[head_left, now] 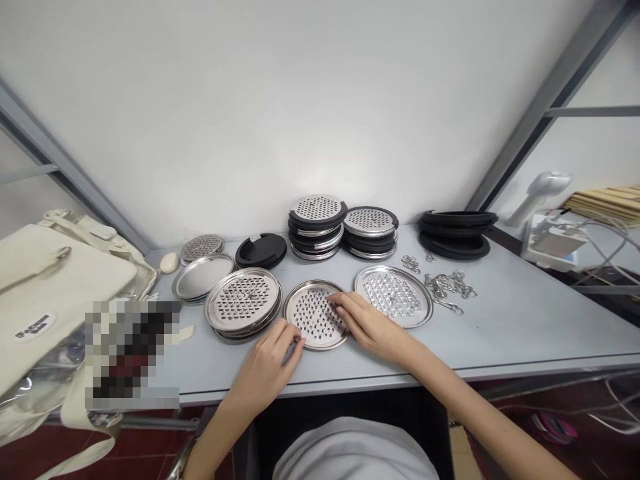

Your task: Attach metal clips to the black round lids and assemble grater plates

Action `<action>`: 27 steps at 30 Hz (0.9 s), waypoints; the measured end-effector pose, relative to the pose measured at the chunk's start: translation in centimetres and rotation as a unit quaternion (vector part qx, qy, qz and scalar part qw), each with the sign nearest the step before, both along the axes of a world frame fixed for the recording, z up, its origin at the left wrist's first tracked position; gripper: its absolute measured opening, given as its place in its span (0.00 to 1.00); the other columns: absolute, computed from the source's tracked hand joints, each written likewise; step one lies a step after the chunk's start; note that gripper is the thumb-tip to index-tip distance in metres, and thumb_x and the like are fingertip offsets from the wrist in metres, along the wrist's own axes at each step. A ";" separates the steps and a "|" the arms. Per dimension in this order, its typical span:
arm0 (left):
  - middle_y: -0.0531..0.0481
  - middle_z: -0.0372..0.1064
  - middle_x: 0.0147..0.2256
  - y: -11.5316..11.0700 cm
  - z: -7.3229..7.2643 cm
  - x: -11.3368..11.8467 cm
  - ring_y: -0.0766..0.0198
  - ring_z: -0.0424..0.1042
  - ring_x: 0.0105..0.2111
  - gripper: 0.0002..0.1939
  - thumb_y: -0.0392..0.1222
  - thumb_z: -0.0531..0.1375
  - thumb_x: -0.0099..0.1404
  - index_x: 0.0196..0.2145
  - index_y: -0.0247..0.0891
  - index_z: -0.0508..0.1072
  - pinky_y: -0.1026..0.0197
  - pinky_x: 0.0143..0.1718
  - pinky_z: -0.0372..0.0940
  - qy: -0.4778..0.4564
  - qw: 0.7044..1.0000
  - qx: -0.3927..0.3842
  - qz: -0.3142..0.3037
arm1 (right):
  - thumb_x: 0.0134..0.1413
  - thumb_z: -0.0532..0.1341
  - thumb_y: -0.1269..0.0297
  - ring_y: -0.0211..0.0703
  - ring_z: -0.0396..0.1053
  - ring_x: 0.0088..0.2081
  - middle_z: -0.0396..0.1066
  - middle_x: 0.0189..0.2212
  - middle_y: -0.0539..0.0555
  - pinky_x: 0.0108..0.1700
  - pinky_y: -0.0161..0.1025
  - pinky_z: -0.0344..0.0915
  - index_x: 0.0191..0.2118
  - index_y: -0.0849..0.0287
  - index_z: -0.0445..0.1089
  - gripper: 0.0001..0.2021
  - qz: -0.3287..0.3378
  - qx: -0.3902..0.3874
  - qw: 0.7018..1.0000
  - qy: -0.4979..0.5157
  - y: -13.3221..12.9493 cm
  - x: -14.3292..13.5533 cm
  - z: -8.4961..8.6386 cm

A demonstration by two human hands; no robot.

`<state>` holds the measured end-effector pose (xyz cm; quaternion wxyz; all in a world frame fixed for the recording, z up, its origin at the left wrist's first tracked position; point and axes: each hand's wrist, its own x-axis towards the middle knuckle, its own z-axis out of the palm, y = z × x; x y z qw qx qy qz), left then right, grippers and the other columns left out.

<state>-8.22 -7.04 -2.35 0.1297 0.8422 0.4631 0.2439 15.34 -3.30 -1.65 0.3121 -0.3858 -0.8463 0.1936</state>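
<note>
The left hand (pixel 267 360) and right hand (pixel 375 327), apart, touch a perforated disc (pixel 316 317) near the table's (pixel 530 327) front edge, probably to steady it; grip is unclear.

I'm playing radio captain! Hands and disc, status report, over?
Left hand at perforated disc, left rim. Right hand over right side. Disc stack close left, another disc right.

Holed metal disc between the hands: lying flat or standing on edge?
The disc lies flat: holed face up, rim low against the table, left hand at its left edge, right hand over its right side.
</note>
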 end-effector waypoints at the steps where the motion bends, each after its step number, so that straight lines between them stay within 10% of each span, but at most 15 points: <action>1: 0.49 0.62 0.36 0.0 0.1 0.0 0.63 0.65 0.36 0.06 0.39 0.48 0.70 0.38 0.40 0.64 0.59 0.40 0.62 0.003 1.000 0.000 -0.003 | 0.66 0.45 0.68 0.46 0.65 0.49 0.66 0.48 0.59 0.51 0.47 0.64 0.54 0.55 0.57 0.14 -0.004 -0.011 1.000 0.011 0.0 0.0 -0.1; 12: 0.49 0.62 0.37 0.0 0.5 0.0 0.63 0.65 0.36 0.06 0.39 0.49 0.70 0.39 0.39 0.64 0.59 0.40 0.63 0.007 1.000 -0.020 -0.008 | 0.56 0.48 0.79 0.47 0.63 0.42 0.62 0.38 0.57 0.46 0.46 0.63 0.38 0.57 0.66 0.13 -0.118 0.025 0.991 0.051 1.0 0.8 -0.8; 27: 0.45 0.61 0.39 -0.6 0.5 1.3 0.60 0.65 0.41 0.06 0.34 0.48 0.68 0.40 0.39 0.63 0.55 0.45 0.62 -0.009 0.999 0.036 -0.031 | 0.56 0.50 0.79 0.45 0.62 0.37 0.64 0.32 0.54 0.41 0.43 0.62 0.32 0.58 0.67 0.12 -0.056 0.026 0.998 0.015 0.8 0.6 -1.0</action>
